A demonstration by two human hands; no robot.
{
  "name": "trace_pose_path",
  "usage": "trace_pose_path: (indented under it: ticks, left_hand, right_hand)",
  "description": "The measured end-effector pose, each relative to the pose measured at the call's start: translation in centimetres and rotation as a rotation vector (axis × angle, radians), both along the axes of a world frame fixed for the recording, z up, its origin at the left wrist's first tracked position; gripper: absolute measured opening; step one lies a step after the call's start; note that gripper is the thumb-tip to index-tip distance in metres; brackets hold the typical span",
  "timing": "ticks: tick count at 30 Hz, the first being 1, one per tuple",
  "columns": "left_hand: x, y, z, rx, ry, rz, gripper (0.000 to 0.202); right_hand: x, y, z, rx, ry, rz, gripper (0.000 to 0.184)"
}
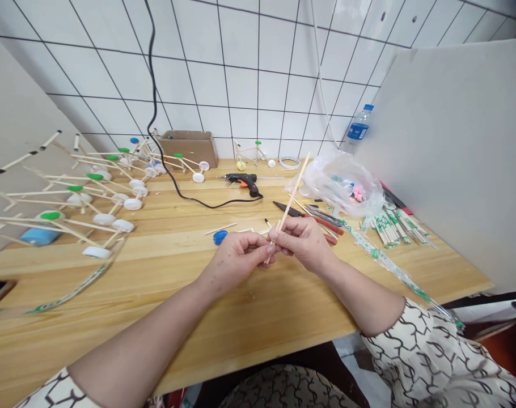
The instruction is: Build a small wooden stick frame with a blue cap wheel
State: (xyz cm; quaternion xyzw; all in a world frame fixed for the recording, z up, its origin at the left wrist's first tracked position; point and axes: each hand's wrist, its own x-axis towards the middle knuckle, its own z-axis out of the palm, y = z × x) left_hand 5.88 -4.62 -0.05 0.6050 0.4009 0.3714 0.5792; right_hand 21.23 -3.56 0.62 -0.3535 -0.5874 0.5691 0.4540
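Both hands meet over the middle of the wooden table, pinching thin wooden sticks. A long chopstick [296, 190] slants up and away from my right hand [304, 242], whose thumb and fingers are closed on it. My left hand [243, 255] is closed at the lower end, with a short stick end showing between the fingertips; how the pieces meet there is hidden by the fingers. Just beyond my left hand lies a blue oval cap [219, 237]. Red-handled pliers [321, 224] rest beyond my right hand.
A black glue gun [245, 181] lies with its cable looping left. Several stick frames with white wheels [97, 252] stand at left. A cardboard box [190, 148], a plastic bag [343, 181], wrapped chopsticks [396, 226] and a water bottle [359, 124] are around the back and right.
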Motion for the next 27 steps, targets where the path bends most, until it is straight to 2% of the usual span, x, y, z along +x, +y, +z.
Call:
trace_pose_path:
  ticks: [10,20,27]
  left_hand:
    - [0.02,-0.27,0.38,0.039,0.072,0.045,0.019]
    - [0.22,-0.12,0.06,-0.078,-0.011,-0.001,0.024]
    - [0.3,-0.16,0.25,-0.058,-0.049,-0.003,0.023]
  right_hand:
    - [0.72,0.68,-0.27,0.011,-0.006,-0.085,0.023]
    - [0.73,0.75,-0.33,0.02,-0.056,-0.117,0.026]
    - [0.75,0.74,-0.42,0.009,-0.061,-0.104,0.026]
